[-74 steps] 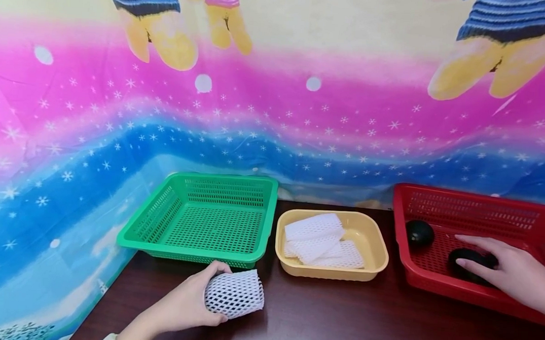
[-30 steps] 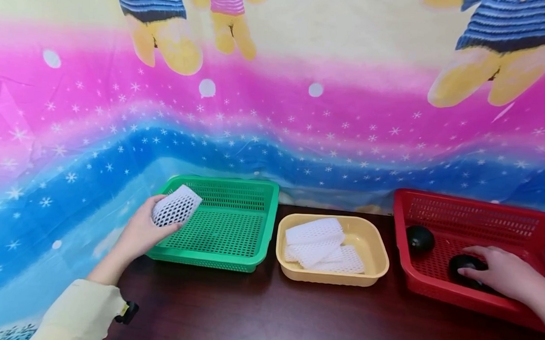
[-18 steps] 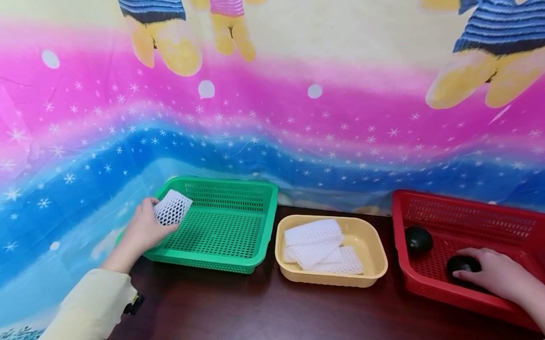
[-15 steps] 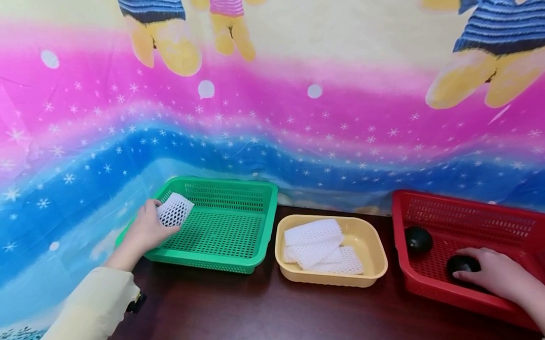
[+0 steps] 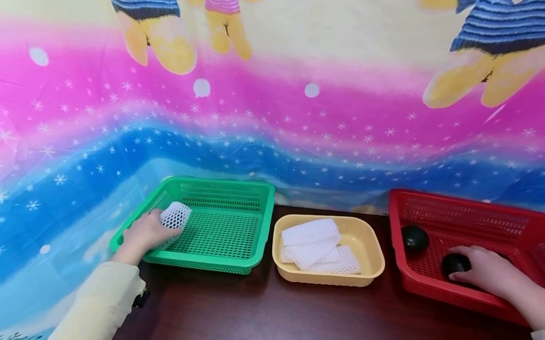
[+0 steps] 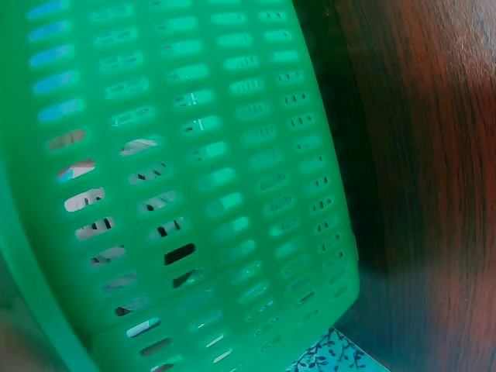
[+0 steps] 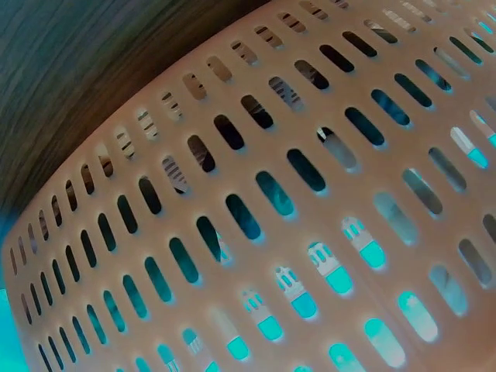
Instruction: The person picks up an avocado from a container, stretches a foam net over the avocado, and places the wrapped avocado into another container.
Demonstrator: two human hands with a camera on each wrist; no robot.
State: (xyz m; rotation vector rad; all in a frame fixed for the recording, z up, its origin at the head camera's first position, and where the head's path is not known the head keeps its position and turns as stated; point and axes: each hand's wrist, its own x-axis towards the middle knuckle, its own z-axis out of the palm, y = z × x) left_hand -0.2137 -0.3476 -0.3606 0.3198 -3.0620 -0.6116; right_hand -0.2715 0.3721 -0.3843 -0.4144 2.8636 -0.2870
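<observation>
Snowflake-printed backdrop, dark counter: we list one netted piece, likely soft-skinned, firm within, gripped by left hand inside green basket; one dark round fruit, probably slick, best held mid-body, gripped by right hand inside red basket.

Tabletop: dark reddish-brown, faintly glossy, streaked wood grain clear in left wrist view. Backdrop: printed sheet rising behind tabletop; cream at top, then magenta-pink, blue, pale blue; creased at left. White snowflakes over pink and blue; a few round white spots. Upper edge cuts off two blue-striped figures and a smaller pink-striped figure. Dark leafy print at bottom of left wrist view
</observation>
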